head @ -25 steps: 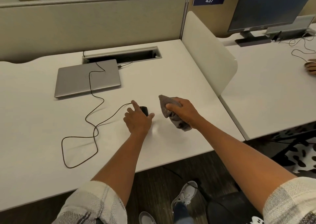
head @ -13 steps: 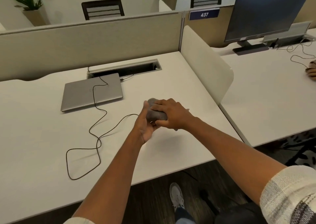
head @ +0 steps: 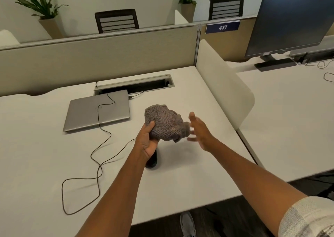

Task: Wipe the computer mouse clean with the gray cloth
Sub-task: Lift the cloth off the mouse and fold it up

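My left hand (head: 146,142) is closed around the lower left part of the bunched gray cloth (head: 165,122) and holds it up above the white desk (head: 45,155). Only the dark end of the black computer mouse (head: 152,161) shows, just under the heel of that hand. I cannot tell whether the hand grips the mouse or it lies on the desk. The mouse cable (head: 98,164) loops away to the left. My right hand (head: 199,131) is blurred, with fingers spread, just right of the cloth and holding nothing.
A closed silver laptop (head: 97,110) lies behind the cable, in front of an open cable slot (head: 133,84). A white divider panel (head: 224,84) stands on the right. A monitor (head: 292,19) is on the neighbouring desk. The desk's front edge is near my elbows.
The right hand has let go of the cloth and opened beside it. The left hand now grips the cloth. Earlier the right hand pressed the cloth onto the mouse, which the left hand held.
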{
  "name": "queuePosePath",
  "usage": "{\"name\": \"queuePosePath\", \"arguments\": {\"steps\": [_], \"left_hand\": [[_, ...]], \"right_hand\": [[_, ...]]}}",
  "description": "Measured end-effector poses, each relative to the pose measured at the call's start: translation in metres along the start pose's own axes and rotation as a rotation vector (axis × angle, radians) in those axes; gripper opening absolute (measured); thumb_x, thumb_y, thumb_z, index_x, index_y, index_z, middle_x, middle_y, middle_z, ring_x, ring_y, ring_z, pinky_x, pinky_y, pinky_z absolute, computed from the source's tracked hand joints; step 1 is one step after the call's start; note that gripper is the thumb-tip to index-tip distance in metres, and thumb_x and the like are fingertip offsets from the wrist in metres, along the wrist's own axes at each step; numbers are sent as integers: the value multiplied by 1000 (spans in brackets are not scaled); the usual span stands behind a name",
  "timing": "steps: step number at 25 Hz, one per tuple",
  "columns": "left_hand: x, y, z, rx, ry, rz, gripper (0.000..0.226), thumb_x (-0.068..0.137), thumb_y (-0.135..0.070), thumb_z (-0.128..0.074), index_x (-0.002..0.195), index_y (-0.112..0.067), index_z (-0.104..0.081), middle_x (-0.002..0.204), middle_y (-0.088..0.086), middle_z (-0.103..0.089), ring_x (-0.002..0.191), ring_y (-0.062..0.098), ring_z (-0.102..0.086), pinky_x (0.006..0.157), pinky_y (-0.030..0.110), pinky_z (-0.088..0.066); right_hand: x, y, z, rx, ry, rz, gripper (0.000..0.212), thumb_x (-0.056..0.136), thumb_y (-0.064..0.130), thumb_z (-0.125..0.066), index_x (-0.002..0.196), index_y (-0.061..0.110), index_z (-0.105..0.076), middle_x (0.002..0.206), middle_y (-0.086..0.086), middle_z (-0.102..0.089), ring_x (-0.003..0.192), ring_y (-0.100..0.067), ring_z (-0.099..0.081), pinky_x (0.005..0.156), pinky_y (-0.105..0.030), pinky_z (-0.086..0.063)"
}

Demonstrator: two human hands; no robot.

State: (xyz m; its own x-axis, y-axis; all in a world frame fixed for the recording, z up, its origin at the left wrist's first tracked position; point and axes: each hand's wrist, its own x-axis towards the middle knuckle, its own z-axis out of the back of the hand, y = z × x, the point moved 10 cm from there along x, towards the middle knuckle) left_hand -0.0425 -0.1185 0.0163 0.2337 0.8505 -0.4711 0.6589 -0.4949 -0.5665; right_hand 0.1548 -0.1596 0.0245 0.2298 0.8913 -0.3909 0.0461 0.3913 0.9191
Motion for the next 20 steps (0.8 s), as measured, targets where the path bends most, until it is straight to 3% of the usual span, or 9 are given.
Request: {"name": "queuePosePath", "arguments": {"steps": [2, 4, 9, 12, 14, 17, 20], "left_hand": [[13, -1, -7, -13, 2, 9, 34, 94, -6, -58, 127, -4, -58, 123, 15, -67, 113, 30, -63, 82, 42, -59], [26, -3, -13, -2, 12, 19, 30, 93, -6, -59, 123, -3, -60, 121, 16, -68, 113, 30, -63, 88, 44, -56], [60, -19, -23, 175, 30, -6, 37, 92, -10, -63, 128, -4, -57, 124, 15, -66, 117, 30, -62, 89, 41, -56], [81, -31, -28, 376, 17, -63, 38, 92, -11, -64, 128, -6, -56, 122, 14, -67, 112, 28, -64, 81, 35, -59], [95, -42, -30, 498, -6, -116, 36, 92, -13, -65, 127, -6, -58, 119, 13, -68, 109, 28, -66, 83, 36, -58], [116, -53, -41, 780, 21, -156, 32, 92, -21, -68, 121, -8, -64, 112, 10, -71, 107, 28, -66, 92, 42, -56], [129, -55, -59, 973, 118, -148, 27, 90, -29, -69, 112, -14, -68, 107, 6, -73, 105, 25, -66, 86, 35, -56]], "right_hand": [[11, -7, -16, 169, 169, -88, 70, 82, 75, -47, 126, 21, -59, 120, -9, -69, 105, -33, -68, 85, -51, -58], [26, 3, -22, 218, 225, -53, 57, 83, 64, -63, 122, 22, -64, 118, -10, -71, 103, -33, -70, 80, -53, -59], [73, 30, -10, 185, 123, 33, 38, 87, 30, -72, 122, 20, -62, 122, -13, -65, 105, -33, -67, 76, -59, -59], [100, 39, -8, 145, 94, 12, 32, 89, 26, -70, 119, 19, -62, 122, -14, -65, 99, -29, -69, 72, -53, -61], [113, 51, -8, -8, 64, 54, 37, 91, 35, -67, 124, 20, -59, 131, -10, -61, 107, -25, -64, 81, -48, -61], [132, 91, -10, -373, 13, 306, 61, 88, 47, -66, 140, 20, -48, 145, 1, -47, 130, -16, -45, 107, -39, -42], [143, 126, -33, -498, 167, 461, 61, 84, 46, -71, 136, 19, -54, 145, 0, -50, 132, -15, -43, 103, -29, -35]]}}
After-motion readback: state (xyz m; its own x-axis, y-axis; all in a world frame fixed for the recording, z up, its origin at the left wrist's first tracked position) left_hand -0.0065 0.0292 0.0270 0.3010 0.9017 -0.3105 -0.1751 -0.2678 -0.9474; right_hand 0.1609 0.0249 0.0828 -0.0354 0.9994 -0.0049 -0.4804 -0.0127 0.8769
